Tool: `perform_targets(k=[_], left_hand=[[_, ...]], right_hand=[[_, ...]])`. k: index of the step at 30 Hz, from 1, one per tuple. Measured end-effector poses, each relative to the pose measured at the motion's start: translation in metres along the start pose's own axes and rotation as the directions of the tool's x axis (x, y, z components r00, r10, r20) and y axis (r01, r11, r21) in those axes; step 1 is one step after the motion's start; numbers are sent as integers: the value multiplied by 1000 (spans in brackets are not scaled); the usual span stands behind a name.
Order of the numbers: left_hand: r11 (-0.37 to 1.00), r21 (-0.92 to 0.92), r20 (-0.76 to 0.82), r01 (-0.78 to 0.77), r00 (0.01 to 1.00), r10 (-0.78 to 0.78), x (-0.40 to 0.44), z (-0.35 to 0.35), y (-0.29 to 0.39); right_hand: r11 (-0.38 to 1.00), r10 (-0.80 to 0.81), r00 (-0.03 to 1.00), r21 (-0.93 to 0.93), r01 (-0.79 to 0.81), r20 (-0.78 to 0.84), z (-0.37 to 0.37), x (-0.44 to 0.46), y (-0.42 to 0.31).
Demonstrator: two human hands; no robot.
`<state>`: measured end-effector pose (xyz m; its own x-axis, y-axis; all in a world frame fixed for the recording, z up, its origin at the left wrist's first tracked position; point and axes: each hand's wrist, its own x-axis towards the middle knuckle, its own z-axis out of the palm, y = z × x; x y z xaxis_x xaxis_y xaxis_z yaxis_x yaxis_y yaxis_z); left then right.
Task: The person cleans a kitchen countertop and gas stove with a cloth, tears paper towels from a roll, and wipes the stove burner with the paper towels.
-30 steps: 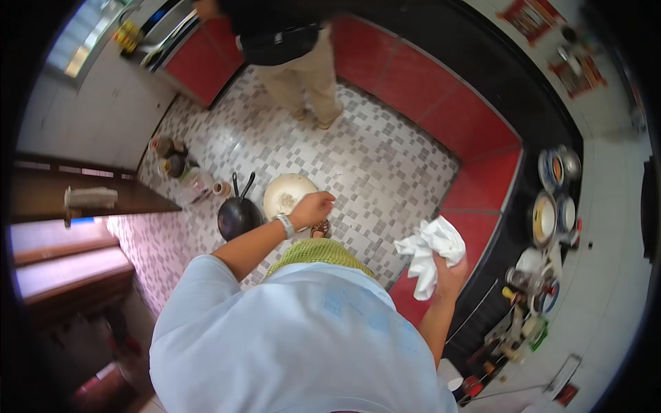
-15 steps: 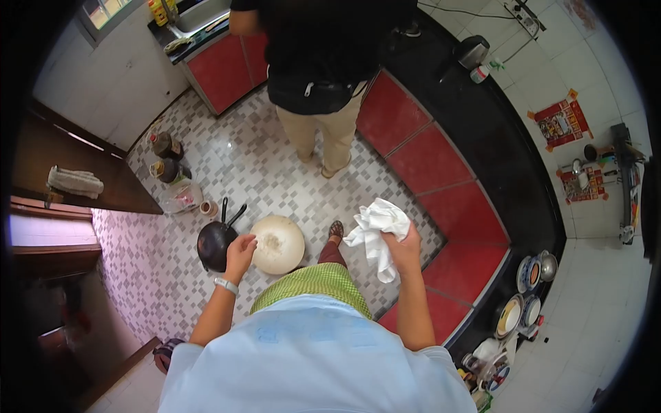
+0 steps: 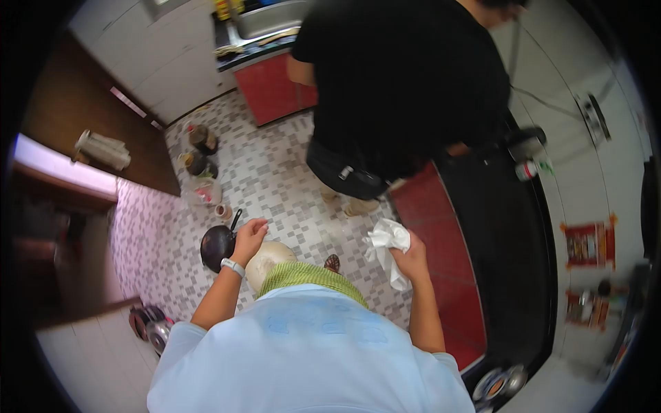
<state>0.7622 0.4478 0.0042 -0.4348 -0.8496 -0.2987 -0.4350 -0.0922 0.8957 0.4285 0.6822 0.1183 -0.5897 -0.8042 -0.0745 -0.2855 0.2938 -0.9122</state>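
A crumpled white cloth [image 3: 389,241] hangs from my right hand [image 3: 411,257], whose fingers are closed on it. My left hand [image 3: 250,237] is raised above the floor with its fingers loosely apart and nothing visible in them. It appears beside a black pan [image 3: 218,246] and over the edge of a round cream-coloured board or lid [image 3: 268,260] on the floor. The green patterned lower garment [image 3: 310,280] partly hides the round thing.
A person in black [image 3: 406,82] stands ahead, close to the black counter [image 3: 506,234]. Bottles [image 3: 201,139] and a plastic bag [image 3: 205,191] stand on the floor at left, near an open brown door [image 3: 103,117]. A sink [image 3: 272,19] is at the back.
The view has shifted toward the person in black, who now appears larger and nearer. My left hand has swung left, away from the round thing's middle. The cloth stays in my right hand.
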Motion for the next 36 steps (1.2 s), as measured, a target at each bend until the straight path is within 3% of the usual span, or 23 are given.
perform_targets(k=[2, 5, 7, 9, 12, 16, 19, 23, 25, 26, 31, 33, 36], left_hand=[[1000, -13, -15, 15, 1000, -15, 7, 1, 22], [999, 8, -81, 41, 996, -40, 22, -5, 29], [997, 28, -126, 77, 989, -73, 34, -13, 37], [996, 86, -149, 22, 989, -9, 47, -20, 42], [999, 23, -145, 33, 989, -29, 87, -32, 25], [999, -39, -130, 25, 991, -30, 157, -56, 30], [998, -64, -114, -24, 993, 16, 215, -85, 42], [995, -100, -48, -7, 999, 2, 274, -141, 42], [989, -143, -34, 25, 999, -30, 300, -173, 45], [979, -198, -11, 42, 999, -46, 315, -186, 40], [954, -288, 31, 84, 996, -78, 373, -228, 94], [936, -346, -32, 64, 996, -80, 402, -227, 115], [921, -388, 9, -29, 999, 35, 453, -225, 136]], right_hand=[[1000, 9, 994, 20, -11, 110, 6, 19, -1], [985, -167, 945, 88, 148, 281, 34, 54, -10], [972, -229, 891, 49, 228, 391, 60, 76, -20], [953, -295, 793, 101, 286, 533, 84, 99, -34], [920, -383, 697, 179, 349, 606, 133, 134, -56], [906, -412, 687, 190, 378, 598, 213, 195, -72], [912, -401, 739, 158, 379, 541, 272, 250, -90], [960, -272, 884, 48, 275, 380, 369, 325, -100], [999, -48, 948, 32, 40, 314, 410, 361, -113], [991, -33, 958, 136, -6, 286, 425, 376, -120], [987, 7, 958, 152, -52, 285, 467, 454, -150], [987, 70, 934, 109, -115, 350, 476, 486, -151], [947, 55, 910, 267, -177, 411, 478, 533, -159]])
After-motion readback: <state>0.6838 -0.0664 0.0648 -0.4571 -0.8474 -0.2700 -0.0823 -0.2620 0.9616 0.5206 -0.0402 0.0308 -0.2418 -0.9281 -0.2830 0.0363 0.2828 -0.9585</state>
